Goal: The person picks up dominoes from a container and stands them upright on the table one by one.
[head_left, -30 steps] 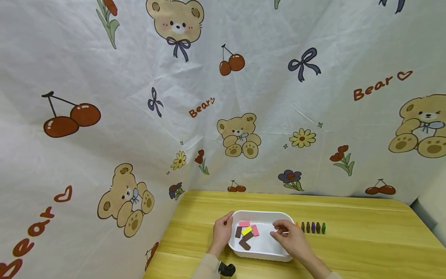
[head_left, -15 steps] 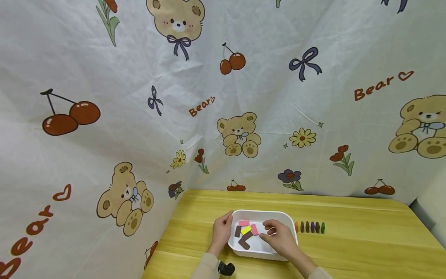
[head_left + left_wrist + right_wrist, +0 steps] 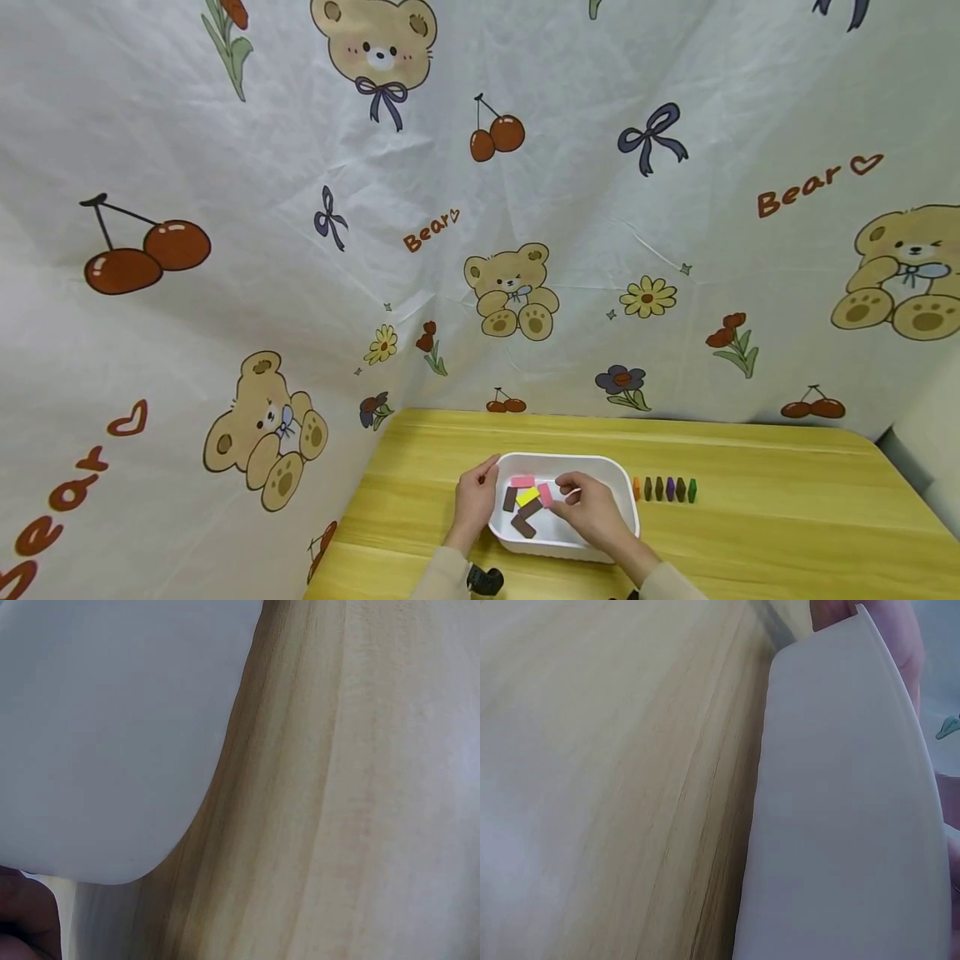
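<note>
A white plastic tray (image 3: 570,548) stands on the table, holding several small flat blocks. My left hand (image 3: 474,500) grips the tray's left end, with curled fingers also showing beside its corner in the left wrist view. My right hand (image 3: 596,510) reaches inside the tray, thumb and index finger apart, close beside an upright-lying pink block (image 3: 545,495); a pinch on it is not visible. A yellow block (image 3: 528,497) lies left of that one, a second pink block (image 3: 522,481) behind it. Brown blocks (image 3: 522,527) lie around them.
Several coloured blocks, including a green block (image 3: 692,491) and an orange block (image 3: 637,488), stand in a row right of the tray on the wooden table (image 3: 780,517). A printed cloth (image 3: 585,225) hangs behind and along the left side.
My right hand has moved left inside the tray, from its right side to beside the pink block. My left hand has stayed at the tray's left end.
</note>
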